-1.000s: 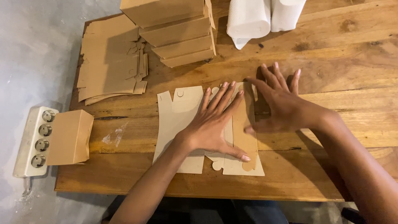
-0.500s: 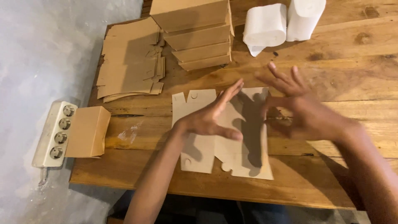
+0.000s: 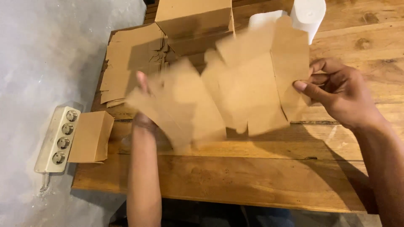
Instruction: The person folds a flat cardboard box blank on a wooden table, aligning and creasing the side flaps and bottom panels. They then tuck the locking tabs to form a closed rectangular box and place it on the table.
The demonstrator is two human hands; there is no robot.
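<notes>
Held up over the middle of the wooden table [image 3: 261, 176], clear of the boards — a flat brown cardboard cutout [image 3: 235, 92], blurred. Gripped at its right flap by the right hand [image 3: 341, 94], thumb on the near face, fingers curled behind. Left hand [image 3: 143, 98] mostly hidden behind the cutout's left side, one fingertip showing above the edge; grip impossible to tell. Toward the table's far left corner — a pile of flat cardboard sheets [image 3: 126, 63], and beside it a stack of folded boxes [image 3: 193, 21]. White rolls [image 3: 309, 14] at the far edge. Off the left edge, a white power strip [image 3: 57, 138] with a small brown box [image 3: 90, 136] just beside it.
</notes>
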